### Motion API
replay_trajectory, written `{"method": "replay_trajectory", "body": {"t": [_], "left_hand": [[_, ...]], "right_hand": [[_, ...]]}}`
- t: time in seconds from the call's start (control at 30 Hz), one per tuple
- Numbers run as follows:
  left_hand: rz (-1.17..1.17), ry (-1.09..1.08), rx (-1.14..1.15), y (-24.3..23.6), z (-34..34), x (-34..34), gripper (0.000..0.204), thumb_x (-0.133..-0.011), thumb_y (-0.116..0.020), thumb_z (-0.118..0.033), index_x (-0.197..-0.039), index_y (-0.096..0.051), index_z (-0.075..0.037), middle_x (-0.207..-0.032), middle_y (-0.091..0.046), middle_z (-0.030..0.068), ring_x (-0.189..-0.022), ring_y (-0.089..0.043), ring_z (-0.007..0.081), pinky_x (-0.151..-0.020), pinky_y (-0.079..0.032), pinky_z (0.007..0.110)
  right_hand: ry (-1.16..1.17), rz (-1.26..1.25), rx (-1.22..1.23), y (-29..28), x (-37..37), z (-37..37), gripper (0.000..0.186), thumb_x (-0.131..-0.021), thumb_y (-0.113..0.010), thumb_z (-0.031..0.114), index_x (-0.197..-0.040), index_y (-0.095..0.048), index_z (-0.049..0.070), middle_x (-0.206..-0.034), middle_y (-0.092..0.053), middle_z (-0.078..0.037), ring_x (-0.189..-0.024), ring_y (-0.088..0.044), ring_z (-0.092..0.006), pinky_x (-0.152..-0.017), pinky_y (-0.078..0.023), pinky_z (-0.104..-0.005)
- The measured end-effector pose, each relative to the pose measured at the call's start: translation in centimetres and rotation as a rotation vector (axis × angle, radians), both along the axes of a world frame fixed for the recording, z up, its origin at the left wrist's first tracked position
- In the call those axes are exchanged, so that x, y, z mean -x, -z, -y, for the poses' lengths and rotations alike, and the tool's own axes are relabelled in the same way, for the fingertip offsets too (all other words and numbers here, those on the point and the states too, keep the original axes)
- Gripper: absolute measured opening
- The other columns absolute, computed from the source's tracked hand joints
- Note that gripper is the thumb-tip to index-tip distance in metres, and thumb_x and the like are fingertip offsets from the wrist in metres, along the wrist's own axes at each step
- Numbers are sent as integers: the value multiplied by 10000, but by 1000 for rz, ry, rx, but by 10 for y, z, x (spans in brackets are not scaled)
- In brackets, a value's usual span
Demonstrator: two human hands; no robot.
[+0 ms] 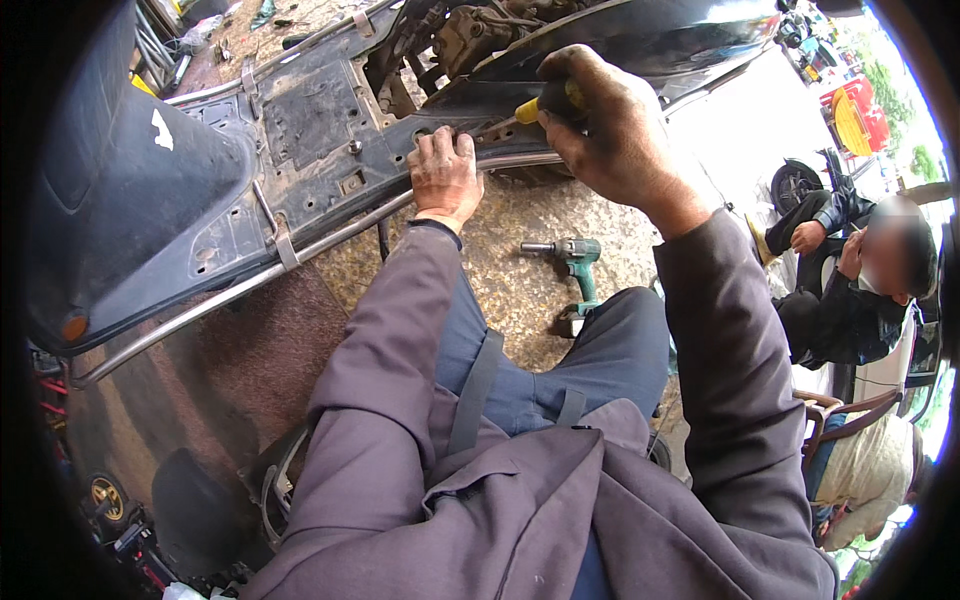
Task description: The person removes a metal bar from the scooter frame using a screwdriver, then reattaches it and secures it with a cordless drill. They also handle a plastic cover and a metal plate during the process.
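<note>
Your right hand (622, 140) grips the screwdriver (526, 111), long axis slanted, pointing left toward your left hand (446, 180), fingers together on the panel (300, 140), any pinch hidden

The floorboard (310, 120) is matt black plastic, dulled by dust, while the front panel (150, 190) is smoother dark plastic with a soft sheen and scuffs. The side panel (620, 45) is glossy black. The rail (240, 289) is smooth, shiny metal; the engine (470, 42) looks like rough, grimy metal. The screwdriver (527, 111) has a yellow plastic handle and metal shaft. The jacket (375, 430) is matt cloth, the strap (474, 392) flat webbing.
</note>
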State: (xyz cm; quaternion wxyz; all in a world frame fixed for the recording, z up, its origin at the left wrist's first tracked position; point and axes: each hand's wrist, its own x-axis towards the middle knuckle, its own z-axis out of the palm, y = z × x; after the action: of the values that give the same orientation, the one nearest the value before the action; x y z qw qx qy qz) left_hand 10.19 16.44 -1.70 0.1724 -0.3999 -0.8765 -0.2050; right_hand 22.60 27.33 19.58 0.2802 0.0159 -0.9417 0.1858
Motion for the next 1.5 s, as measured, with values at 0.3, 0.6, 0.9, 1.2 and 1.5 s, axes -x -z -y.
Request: {"method": "replay_trajectory", "body": {"t": [0.3, 0.6, 0.9, 1.2, 1.5], "left_hand": [[-91, 4, -11, 2, 0, 1, 374, -727, -724, -199, -1079, -614, -143, -1165, -527, 112, -1060, -497, 332, -837, -435, 497], [18, 9, 76, -2, 2, -1, 467, -731, -778, -259, -1169, -629, -192, -1251, -502, 104, -1165, -464, 339, -925, -426, 503], [-31, 13, 44, -2, 0, -1, 452, -702, -779, -241, -1130, -638, -202, -1216, -504, 110, -1137, -463, 347, -883, -433, 503], [-63, 24, 14, 0, 1, 0, 423, -695, -776, -228, -1097, -644, -212, -1188, -507, 104, -1103, -473, 342, -850, -440, 500], [25, 10, 98, 0, 0, 0, 436, -736, -767, -251, -1144, -614, -220, -1255, -495, 124, -1164, -458, 370, -926, -424, 530]], "right_hand": [[-47, -5, -61, 5, 10, -5, 303, -723, -692, 92, -968, -532, 15, -816, -580, -204, -818, -596, -419, -697, -486, -450], [-116, 3, -82, 4, 15, -7, 342, -718, -670, 55, -1035, -546, 16, -828, -600, -204, -828, -606, -417, -714, -495, -454], [-173, 95, -268, -13, 62, 2, 332, -733, -647, 88, -1047, -573, 9, -811, -646, -191, -808, -651, -378, -721, -531, -448], [53, 91, -359, -14, 84, 11, 314, -785, -689, 146, -1079, -618, 65, -788, -673, -185, -767, -679, -381, -673, -545, -445], [-225, 80, -229, -30, 81, -1, 255, -781, -714, 170, -882, -564, -10, -719, -639, -203, -729, -659, -388, -639, -517, -464]]}}
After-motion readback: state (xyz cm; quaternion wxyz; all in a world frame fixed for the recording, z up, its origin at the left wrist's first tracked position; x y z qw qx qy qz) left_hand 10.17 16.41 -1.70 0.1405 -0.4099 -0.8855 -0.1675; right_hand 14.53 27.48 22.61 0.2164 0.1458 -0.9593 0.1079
